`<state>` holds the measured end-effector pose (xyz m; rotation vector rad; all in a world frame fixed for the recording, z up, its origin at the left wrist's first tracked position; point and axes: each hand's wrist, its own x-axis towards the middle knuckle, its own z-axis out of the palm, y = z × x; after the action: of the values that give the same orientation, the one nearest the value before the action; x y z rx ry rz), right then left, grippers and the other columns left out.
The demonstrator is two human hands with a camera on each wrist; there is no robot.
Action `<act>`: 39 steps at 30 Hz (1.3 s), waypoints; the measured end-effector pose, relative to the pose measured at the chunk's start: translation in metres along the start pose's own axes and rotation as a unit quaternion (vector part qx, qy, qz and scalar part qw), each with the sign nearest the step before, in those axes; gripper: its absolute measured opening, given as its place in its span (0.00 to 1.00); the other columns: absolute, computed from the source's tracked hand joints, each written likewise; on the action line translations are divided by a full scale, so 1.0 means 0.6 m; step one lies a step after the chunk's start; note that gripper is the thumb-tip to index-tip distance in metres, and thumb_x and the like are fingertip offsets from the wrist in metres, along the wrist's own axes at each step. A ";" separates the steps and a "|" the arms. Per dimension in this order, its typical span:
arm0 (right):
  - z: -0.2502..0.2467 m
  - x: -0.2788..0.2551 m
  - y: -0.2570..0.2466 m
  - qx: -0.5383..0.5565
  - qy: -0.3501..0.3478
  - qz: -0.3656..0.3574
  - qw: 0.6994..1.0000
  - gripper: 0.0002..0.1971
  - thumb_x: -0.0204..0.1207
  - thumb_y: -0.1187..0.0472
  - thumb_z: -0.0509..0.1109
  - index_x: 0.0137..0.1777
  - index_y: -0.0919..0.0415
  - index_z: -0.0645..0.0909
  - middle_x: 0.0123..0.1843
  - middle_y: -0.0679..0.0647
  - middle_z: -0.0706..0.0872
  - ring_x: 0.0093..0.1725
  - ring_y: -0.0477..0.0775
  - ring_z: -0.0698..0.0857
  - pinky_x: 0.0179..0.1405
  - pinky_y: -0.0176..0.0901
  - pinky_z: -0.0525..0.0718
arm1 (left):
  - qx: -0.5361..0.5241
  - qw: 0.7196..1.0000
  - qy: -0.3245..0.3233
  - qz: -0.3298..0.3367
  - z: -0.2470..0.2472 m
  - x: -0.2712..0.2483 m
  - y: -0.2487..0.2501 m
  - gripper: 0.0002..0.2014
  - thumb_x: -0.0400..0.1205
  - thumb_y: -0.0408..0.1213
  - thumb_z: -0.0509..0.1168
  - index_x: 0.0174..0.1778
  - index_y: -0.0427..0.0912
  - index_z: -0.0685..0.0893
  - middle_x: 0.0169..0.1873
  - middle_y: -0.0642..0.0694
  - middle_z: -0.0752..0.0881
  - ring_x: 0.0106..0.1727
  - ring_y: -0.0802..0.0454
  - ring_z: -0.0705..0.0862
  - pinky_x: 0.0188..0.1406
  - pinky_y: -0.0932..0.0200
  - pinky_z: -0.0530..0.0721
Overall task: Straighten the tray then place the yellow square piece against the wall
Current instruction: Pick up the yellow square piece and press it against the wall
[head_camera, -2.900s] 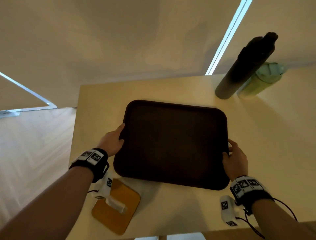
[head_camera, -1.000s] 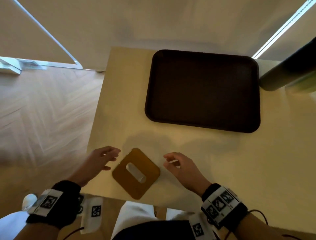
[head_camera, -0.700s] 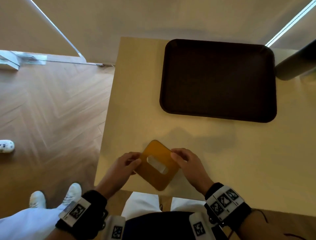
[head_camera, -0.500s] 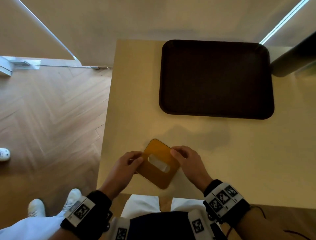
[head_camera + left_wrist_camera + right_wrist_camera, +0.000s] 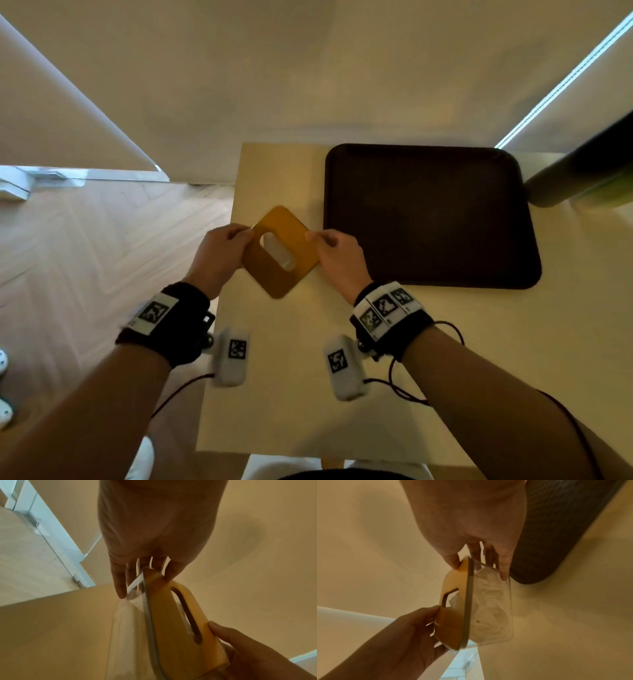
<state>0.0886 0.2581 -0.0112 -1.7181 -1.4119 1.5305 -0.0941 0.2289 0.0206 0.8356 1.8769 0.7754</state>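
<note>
The yellow square piece (image 5: 279, 251) is a clear box with a yellow slotted lid, white tissue inside. It hangs above the table, turned like a diamond, just left of the dark brown tray (image 5: 428, 216). My left hand (image 5: 219, 253) grips its left corner and my right hand (image 5: 334, 255) grips its right corner. In the left wrist view the lid (image 5: 173, 615) shows edge-on, thumb on top and fingers below. The right wrist view shows the box (image 5: 481, 605) with tissue and the tray's corner (image 5: 547, 547) beside it. The tray lies square to the table, its far edge near the wall.
A tall dark bottle (image 5: 582, 164) and a green one (image 5: 613, 192) stand right of the tray. The wall (image 5: 308, 85) rises behind the pale table (image 5: 291, 377). The table's left edge drops to a wooden floor (image 5: 85, 257). Bare tabletop lies between the tray and the left edge.
Both hands let go of the tray, took the yellow piece at the table's near edge and have lifted it forward, up beside the tray's left side.
</note>
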 end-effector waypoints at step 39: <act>0.044 0.317 -0.146 -0.057 0.055 0.028 0.996 0.19 0.81 0.50 0.60 0.64 0.61 0.82 0.57 0.57 0.86 0.58 0.57 0.83 0.52 0.42 0.73 | 0.032 0.999 0.044 -0.001 -0.035 0.328 0.091 0.20 0.80 0.44 0.60 0.66 0.41 0.81 0.60 0.39 0.86 0.61 0.39 0.83 0.65 0.35 0.83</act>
<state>0.0049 0.4506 -0.0340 -1.8951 -1.4308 1.3840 -0.1706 0.4143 -0.0229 0.8510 1.9881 0.7656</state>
